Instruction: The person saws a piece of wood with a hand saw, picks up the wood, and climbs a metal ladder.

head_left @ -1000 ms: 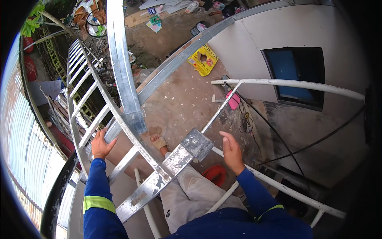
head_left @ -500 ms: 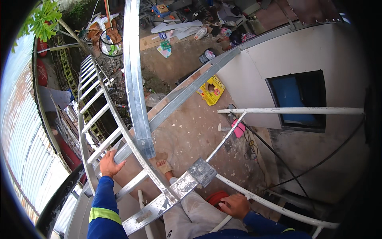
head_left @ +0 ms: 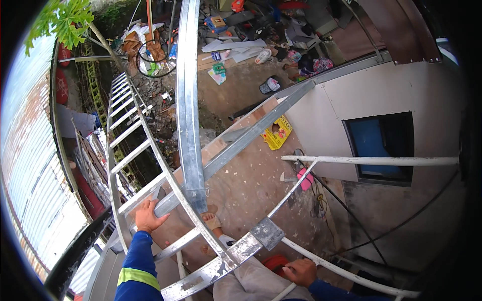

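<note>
My left hand (head_left: 148, 215) is closed over the end part of a grey metal beam (head_left: 169, 201), thumb pointing right, within the frame of an aluminium ladder (head_left: 176, 186). The beam runs up to the right behind the ladder. My right hand (head_left: 301, 272) is curled round a white metal pipe (head_left: 285, 292), close beside a curved white rail (head_left: 346, 273); its fingertips are partly hidden. A second, long metal beam (head_left: 188, 90) comes down from the top, its lower end by the ladder's right side. One foot (head_left: 212, 219) in a sandal shows below.
Far below on the ground lie a yellow bag (head_left: 277, 134), a dark bucket (head_left: 270, 85) and scattered tools and scraps. A wall with a dark-framed window (head_left: 380, 147) stands at right. Black cables (head_left: 351, 212) hang there. A corrugated roof (head_left: 32, 150) fills the left side.
My view has tilted, so the scene sits lower and a little to the right. Both hands keep their places on the beam and the pipe.
</note>
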A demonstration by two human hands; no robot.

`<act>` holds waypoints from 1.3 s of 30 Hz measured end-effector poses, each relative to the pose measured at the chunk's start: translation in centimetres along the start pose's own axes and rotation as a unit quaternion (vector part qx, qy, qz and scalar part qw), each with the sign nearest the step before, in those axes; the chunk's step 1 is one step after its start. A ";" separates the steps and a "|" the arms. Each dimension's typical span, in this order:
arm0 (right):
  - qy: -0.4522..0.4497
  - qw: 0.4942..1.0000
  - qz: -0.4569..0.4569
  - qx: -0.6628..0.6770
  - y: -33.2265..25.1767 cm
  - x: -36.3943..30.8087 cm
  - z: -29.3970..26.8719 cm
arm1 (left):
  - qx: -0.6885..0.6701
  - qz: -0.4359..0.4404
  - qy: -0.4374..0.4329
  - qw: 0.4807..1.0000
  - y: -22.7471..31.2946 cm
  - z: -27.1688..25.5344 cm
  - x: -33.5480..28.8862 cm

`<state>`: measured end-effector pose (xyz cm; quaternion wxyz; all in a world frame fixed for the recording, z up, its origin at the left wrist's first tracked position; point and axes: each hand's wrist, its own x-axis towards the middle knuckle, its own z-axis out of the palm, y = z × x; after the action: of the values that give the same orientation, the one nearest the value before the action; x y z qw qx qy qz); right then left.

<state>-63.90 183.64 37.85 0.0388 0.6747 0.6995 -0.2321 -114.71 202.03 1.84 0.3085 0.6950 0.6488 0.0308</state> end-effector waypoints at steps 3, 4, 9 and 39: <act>-0.034 0.999 0.012 0.011 -0.3 0.1 -0.4 | 0.001 0.005 0.006 1.000 -0.5 0.3 -0.1; -0.034 0.999 0.010 0.010 -0.1 0.1 -0.2 | 0.001 0.008 0.008 1.000 -0.7 0.3 0.0; -0.031 0.999 0.011 -0.001 -0.2 -0.1 -0.2 | 0.014 0.000 -0.003 1.000 -0.4 0.2 0.1; 0.012 1.000 -0.007 0.014 -0.4 -0.1 -0.4 | 0.003 -0.005 -0.006 1.000 -0.4 0.2 -0.2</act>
<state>-64.16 183.72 38.33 0.0194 0.6733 0.7012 -0.2336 -115.02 201.79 1.56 0.3104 0.6927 0.6506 0.0233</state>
